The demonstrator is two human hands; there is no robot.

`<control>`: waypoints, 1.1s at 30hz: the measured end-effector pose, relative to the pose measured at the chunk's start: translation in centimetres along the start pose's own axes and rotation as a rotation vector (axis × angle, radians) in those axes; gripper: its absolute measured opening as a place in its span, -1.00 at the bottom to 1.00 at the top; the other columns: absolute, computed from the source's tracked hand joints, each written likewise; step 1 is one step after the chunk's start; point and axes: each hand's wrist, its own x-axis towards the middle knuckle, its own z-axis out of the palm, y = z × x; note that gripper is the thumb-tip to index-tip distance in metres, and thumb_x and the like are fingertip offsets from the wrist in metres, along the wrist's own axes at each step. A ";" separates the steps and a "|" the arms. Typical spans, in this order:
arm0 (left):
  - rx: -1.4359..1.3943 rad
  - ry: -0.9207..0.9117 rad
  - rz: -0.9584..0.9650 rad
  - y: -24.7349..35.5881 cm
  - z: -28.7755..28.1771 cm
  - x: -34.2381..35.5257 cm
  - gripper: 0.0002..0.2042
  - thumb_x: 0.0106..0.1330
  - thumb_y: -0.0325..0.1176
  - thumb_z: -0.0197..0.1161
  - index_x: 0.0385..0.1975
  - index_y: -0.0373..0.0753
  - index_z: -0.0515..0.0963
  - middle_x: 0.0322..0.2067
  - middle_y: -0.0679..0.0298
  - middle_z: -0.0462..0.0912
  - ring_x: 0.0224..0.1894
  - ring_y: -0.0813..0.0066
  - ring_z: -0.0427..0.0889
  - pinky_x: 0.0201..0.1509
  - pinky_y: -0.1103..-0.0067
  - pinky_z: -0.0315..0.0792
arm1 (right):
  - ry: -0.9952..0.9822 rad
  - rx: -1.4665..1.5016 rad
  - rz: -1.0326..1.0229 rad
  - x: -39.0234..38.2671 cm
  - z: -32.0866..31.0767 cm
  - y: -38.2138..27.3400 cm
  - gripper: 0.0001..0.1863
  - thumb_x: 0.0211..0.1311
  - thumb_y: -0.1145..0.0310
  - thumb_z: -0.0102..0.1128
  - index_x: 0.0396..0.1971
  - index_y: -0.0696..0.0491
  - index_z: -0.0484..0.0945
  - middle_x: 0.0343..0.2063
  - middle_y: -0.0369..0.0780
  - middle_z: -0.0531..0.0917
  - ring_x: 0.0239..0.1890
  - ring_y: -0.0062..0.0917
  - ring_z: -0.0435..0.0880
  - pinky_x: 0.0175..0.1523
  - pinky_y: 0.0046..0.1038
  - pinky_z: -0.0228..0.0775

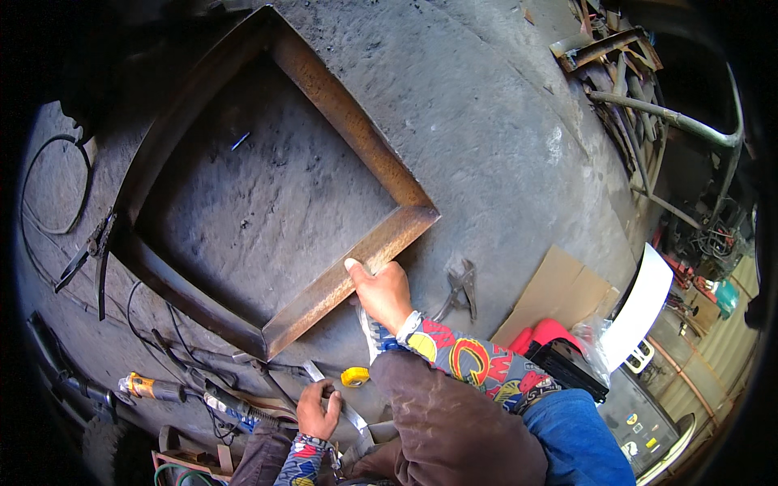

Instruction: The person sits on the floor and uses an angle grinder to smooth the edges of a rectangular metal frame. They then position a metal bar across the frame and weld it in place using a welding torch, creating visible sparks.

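Note:
A four-sided frame of rusty angle iron point(344, 121) lies on the grey floor, its bare ground inside showing. My right hand point(381, 293) is closed over the near right side of this angle-iron frame, thumb on the top edge and fingers hidden behind it. Lower down, my left hand point(318, 411) has its fingers curled at a flat shiny metal strip point(355, 417); part of the strip passes behind the fingers. A yellow tape measure point(354, 377) sits just right of that strip. Locking pliers point(462, 290) rest on the floor right of my right hand.
An angle grinder point(152, 386) with a yellow body lies at lower left among black cables point(182, 356). A clamp-like tool point(91, 247) touches the frame's left corner. Cardboard point(559, 296) and a curved white sheet point(640, 308) stand right; scrap metal point(624, 105) is piled upper right.

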 end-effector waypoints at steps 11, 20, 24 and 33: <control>0.014 0.005 -0.008 0.2 0.7 -0.4 -0.74 0.28 -0.36 0.30 -0.09 -0.33 0.63 -0.28 0.04 0.70 -0.19 0.07 0.68 -0.02 0.31 0.52 | -0.012 0.039 0.070 0.1 0.1 0.0 -0.43 0.29 0.01 0.34 -0.74 0.21 0.62 -0.73 -0.01 0.64 -0.56 -0.11 0.74 -0.35 -0.14 0.51; -0.250 0.326 -0.354 -4.4 -0.6 -1.5 -0.65 0.59 -0.21 0.02 -0.40 -0.31 0.56 -0.61 0.19 0.49 -0.54 0.38 0.50 -0.40 0.41 0.38 | -0.128 0.035 0.073 0.8 0.3 1.7 -0.45 0.39 -0.04 0.32 -0.69 0.03 0.48 -0.76 -0.39 0.44 -0.72 -0.67 0.43 -0.59 -0.47 0.41; -0.515 0.631 -0.554 -7.4 -2.3 -2.5 -0.57 0.61 -0.10 0.02 -0.43 -0.29 0.57 -0.63 0.22 0.49 -0.51 0.45 0.49 -0.38 0.44 0.38 | -0.122 0.294 0.122 0.2 0.6 1.3 -0.52 0.37 0.01 0.34 -0.17 0.22 0.60 -0.41 -0.17 0.71 -0.57 -0.40 0.71 -0.59 -0.40 0.52; -0.463 1.389 -0.545 -17.0 -12.6 -4.3 -0.77 0.50 -0.27 0.15 -0.28 -0.34 0.55 -0.44 0.06 0.64 -0.38 0.29 0.62 -0.18 0.35 0.49 | -0.183 0.215 0.211 2.5 -0.3 1.8 -0.39 0.40 -0.04 0.26 0.23 0.10 0.41 -0.04 -0.06 0.67 -0.33 -0.14 0.78 -0.49 -0.36 0.61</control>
